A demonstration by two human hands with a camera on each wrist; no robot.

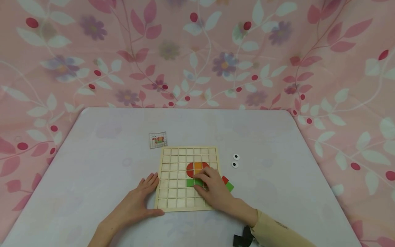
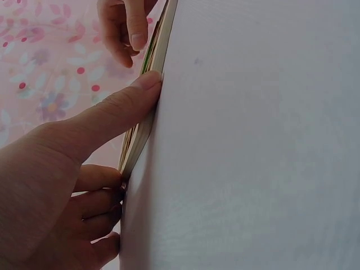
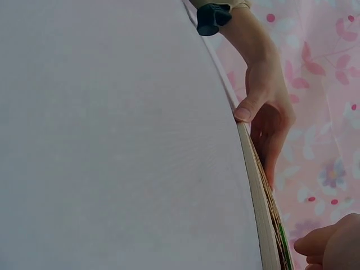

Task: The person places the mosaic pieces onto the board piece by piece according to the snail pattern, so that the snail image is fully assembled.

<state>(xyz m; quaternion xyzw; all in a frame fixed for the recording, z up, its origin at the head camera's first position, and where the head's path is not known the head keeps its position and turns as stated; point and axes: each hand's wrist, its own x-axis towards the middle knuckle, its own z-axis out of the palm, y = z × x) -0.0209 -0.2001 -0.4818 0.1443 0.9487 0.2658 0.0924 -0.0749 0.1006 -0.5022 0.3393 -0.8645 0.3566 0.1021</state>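
A wooden grid board [image 1: 172,208] lies on the table, with red rounded tiles [image 1: 189,170], orange square tiles [image 1: 198,165] and green square tiles [image 1: 190,183] in its cells. My left hand [image 1: 135,202] holds the board's near left corner, thumb along the front edge and fingers against the left side. Over the right part of the board is my right hand [image 1: 213,188]. Its thumb and index finger are spread around a green tile, and the left wrist view shows no piece between the fingertips. Part of the pattern is hidden under this hand.
A small picture card [image 1: 157,140] lies beyond the board's far left corner. Two round eye pieces [image 1: 236,160] lie to the right. Close to the board's right edge are a loose red piece [image 1: 225,179] and a green piece [image 1: 229,187]. A floral curtain [image 1: 197,55] hangs behind the table.
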